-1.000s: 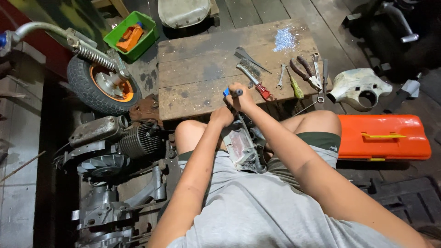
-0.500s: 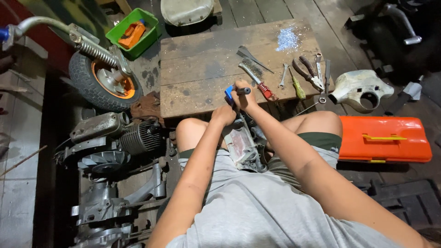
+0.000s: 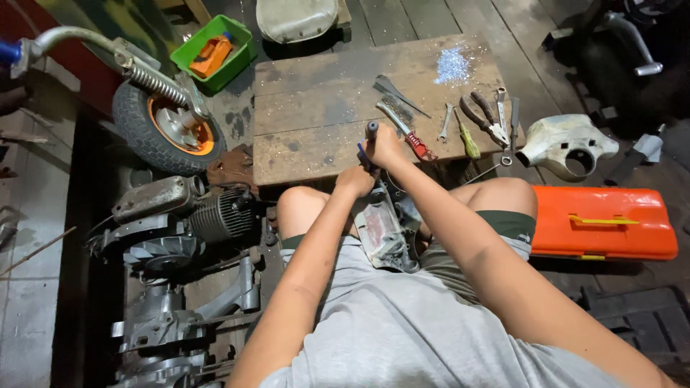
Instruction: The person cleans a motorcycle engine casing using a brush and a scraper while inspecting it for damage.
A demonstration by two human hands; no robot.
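Here the person sits on the floor with knees apart, both arms stretched forward over a grey metal engine part (image 3: 384, 230) that lies between the thighs. The right hand (image 3: 386, 146) is curled into a fist around a dark-handled tool (image 3: 371, 131), whose rounded end sticks out above the knuckles. The tool's long axis runs nearly upright in the view, its top pointing away from the person toward the wooden board (image 3: 316, 108) and its lower end hidden behind the hands. The left hand (image 3: 356, 179) sits just below, fingers closed around the same tool where a bit of blue shows; what the tip meets cannot be made out.

On the board, just beside the right hand, lie a wire brush (image 3: 402, 122) with a red grip, pliers (image 3: 483, 118) and wrenches. An orange toolbox (image 3: 604, 223) rests by the right thigh, a small wheel (image 3: 169, 133) stands to the left.
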